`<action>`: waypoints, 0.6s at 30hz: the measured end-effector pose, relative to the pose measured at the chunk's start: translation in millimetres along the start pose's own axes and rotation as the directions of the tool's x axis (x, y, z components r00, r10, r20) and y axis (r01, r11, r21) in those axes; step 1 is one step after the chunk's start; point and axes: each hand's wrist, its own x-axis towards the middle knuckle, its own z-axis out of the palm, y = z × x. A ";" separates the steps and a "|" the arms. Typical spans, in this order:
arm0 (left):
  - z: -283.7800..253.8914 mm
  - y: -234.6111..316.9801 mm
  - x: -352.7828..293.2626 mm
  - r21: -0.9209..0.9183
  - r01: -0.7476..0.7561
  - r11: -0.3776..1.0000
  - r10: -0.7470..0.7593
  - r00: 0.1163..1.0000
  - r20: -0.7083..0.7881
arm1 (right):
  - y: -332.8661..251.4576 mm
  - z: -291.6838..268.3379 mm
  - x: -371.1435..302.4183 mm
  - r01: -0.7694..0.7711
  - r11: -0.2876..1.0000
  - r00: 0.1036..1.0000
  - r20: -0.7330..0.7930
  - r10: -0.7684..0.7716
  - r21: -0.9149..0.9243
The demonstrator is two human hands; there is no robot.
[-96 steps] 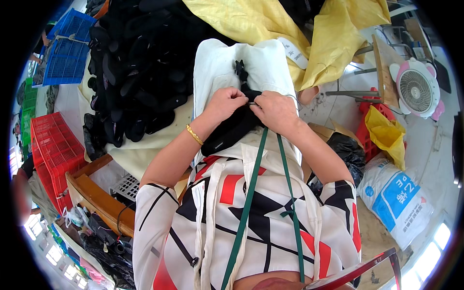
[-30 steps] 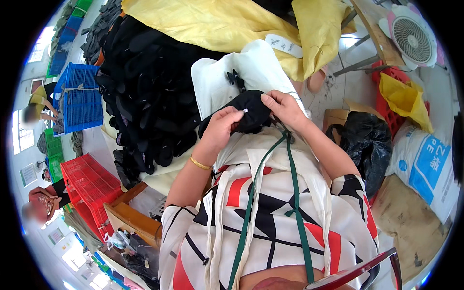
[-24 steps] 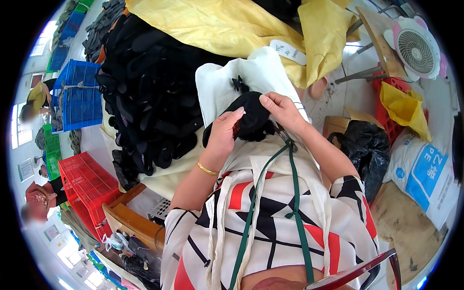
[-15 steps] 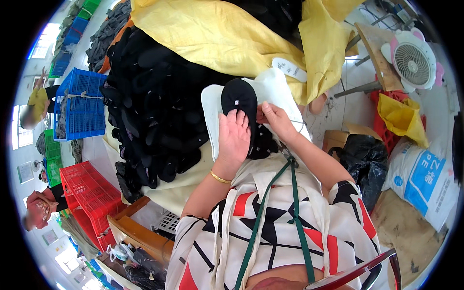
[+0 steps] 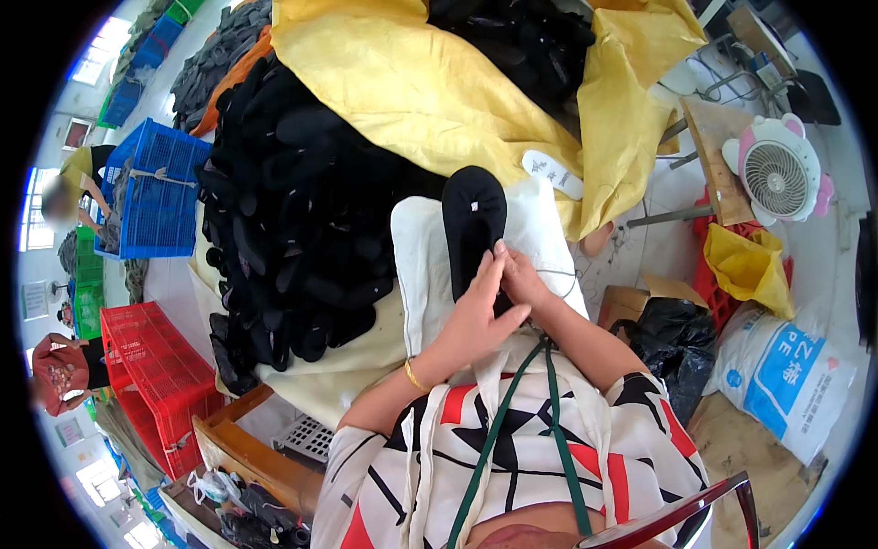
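Note:
A black slipper (image 5: 475,201) with a small pale mark on its upper lies toe-away over a white cloth (image 5: 416,242) on my lap. My right hand (image 5: 526,279) is closed at the slipper's right edge, thumb and fingertips pinching its opening. Across the heel part reaches my left hand (image 5: 476,316), open, fingers stretched toward the right fingertips and thumb spread apart. Its fingertips touch or nearly touch the slipper's rim; which, I cannot tell. Both hands hide much of the heel.
A large heap of black slippers (image 5: 293,201) lies to the left, beside a yellow sheet (image 5: 393,82). A white sole-shaped piece (image 5: 552,174) rests on the sheet. Blue (image 5: 165,192) and red crates (image 5: 165,366) stand left; a fan (image 5: 776,172) and black bag (image 5: 672,339) are at right.
My left hand has moved from the slipper's opening down and right, beside my right hand. My right fingers now pinch the rim. The view has shifted slightly, and the slipper shows more fully.

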 end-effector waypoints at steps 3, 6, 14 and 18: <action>-9.5 -0.9 -6.5 -0.049 -0.077 0.996 0.071 0.992 -0.101 | -28.6 15.7 -7.3 -0.026 0.995 0.998 -0.065 0.020 -0.097; -23.4 -7.3 -11.4 -0.051 -0.042 0.998 0.027 0.964 -0.264 | -46.5 8.1 14.1 -0.050 0.988 0.982 -0.185 0.022 -0.147; -17.4 -21.5 -22.1 -0.273 0.110 0.956 -0.182 0.950 -0.254 | -259.6 10.5 110.0 0.309 0.951 0.945 -0.112 -0.306 0.011; -23.7 -39.9 -19.6 -0.037 0.132 0.991 -0.137 0.925 -0.354 | -178.2 1.9 71.7 0.166 0.976 0.986 0.014 -0.166 -0.143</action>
